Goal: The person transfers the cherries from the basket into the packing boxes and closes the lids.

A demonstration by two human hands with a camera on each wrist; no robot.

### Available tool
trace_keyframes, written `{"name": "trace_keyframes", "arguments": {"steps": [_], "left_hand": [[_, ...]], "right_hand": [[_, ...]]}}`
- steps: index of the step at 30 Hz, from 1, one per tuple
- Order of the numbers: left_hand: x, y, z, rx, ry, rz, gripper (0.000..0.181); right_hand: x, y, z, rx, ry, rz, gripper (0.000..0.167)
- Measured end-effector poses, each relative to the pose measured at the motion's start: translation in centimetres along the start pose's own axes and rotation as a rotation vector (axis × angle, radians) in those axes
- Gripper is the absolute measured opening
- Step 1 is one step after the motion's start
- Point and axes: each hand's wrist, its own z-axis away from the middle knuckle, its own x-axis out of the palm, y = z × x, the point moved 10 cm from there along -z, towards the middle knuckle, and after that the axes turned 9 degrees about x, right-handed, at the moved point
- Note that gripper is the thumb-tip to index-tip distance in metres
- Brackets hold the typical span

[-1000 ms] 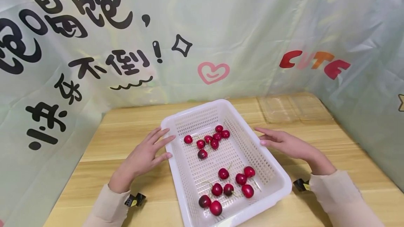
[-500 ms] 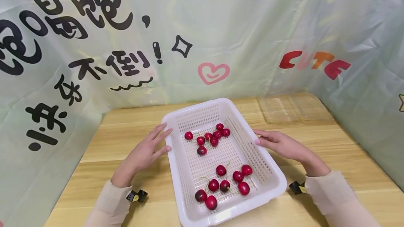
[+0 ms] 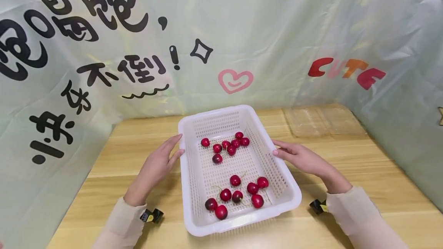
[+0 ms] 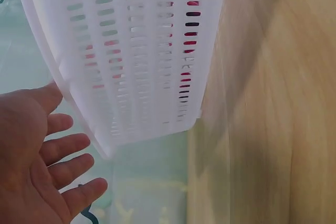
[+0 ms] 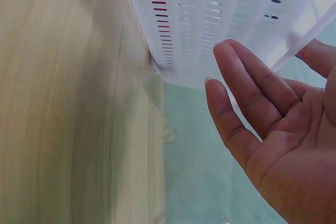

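Note:
A white perforated plastic basket stands between my two hands, with dark red stemmed cherries lying in it. One cluster of cherries is toward the far end, another of cherries toward the near end. At the basket's left rim, my left hand touches with its thumb and fingertips; the left wrist view shows its fingers spread along the outside of the basket. My right hand has its thumb on the right rim. Its other fingers extend beside the outer wall in the right wrist view.
A clear plastic container lies at the back right of the wooden table. Behind and along both sides hangs a pale green printed cloth, close to the table's back edge.
The basket has turned straighter, its near end swinging left and slightly away. My right hand has followed it leftward. My left fingers have slipped from over the rim to its outer side.

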Motion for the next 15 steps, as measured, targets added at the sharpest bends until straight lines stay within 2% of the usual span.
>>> {"name": "trace_keyframes", "arguments": {"steps": [6, 11, 15], "left_hand": [[0.8, -1.6, -0.8, -0.033, -0.052, 0.100, 0.053], [1.3, -3.3, -1.6, -0.047, -0.067, 0.185, 0.052], [1.7, -4.6, -2.1, -0.081, -0.079, 0.244, 0.054]], "right_hand": [[0.2, -0.2, -0.6, 0.007, 0.006, -0.016, 0.055], [0.5, -0.5, -1.2, 0.000, 0.008, -0.020, 0.055], [0.8, -0.5, -1.8, 0.003, 0.018, -0.027, 0.056]]}}
